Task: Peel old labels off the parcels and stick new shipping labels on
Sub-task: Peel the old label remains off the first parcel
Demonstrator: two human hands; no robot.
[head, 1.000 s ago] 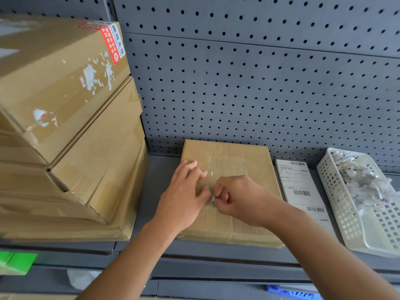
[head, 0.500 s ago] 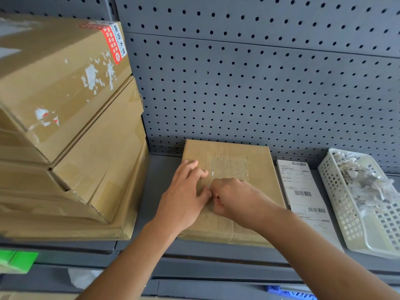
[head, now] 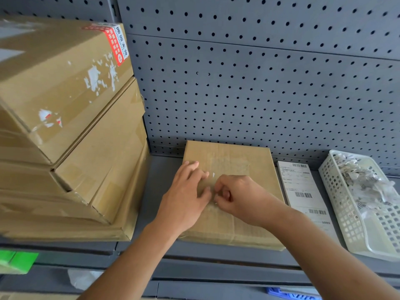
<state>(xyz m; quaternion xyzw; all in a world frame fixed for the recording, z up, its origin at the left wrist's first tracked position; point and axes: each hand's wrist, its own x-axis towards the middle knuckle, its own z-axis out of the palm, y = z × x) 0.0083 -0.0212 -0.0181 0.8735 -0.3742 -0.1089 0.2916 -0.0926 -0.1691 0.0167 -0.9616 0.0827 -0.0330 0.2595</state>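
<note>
A flat brown cardboard parcel (head: 242,156) lies on the grey shelf (head: 164,169) against the pegboard. Its top shows a dull patch of label residue (head: 231,164). My left hand (head: 186,195) lies flat on the parcel's left part with its fingers spread. My right hand (head: 236,195) has its fingers curled, with the fingertips working at a small white scrap at the residue's near edge. A tiny white fleck sits between the two hands. A strip of new white shipping labels (head: 303,187) with barcodes lies right of the parcel.
A stack of larger cardboard boxes (head: 65,126) fills the left of the shelf, the top one bearing torn label scraps and a red sticker. A white perforated basket (head: 355,215) with peeled label scraps stands at the right. A green object (head: 15,260) sits lower left.
My right hand has shifted slightly, its fingers opening a little from the tight pinch of half a second ago. My left hand has stayed flat on the parcel.
</note>
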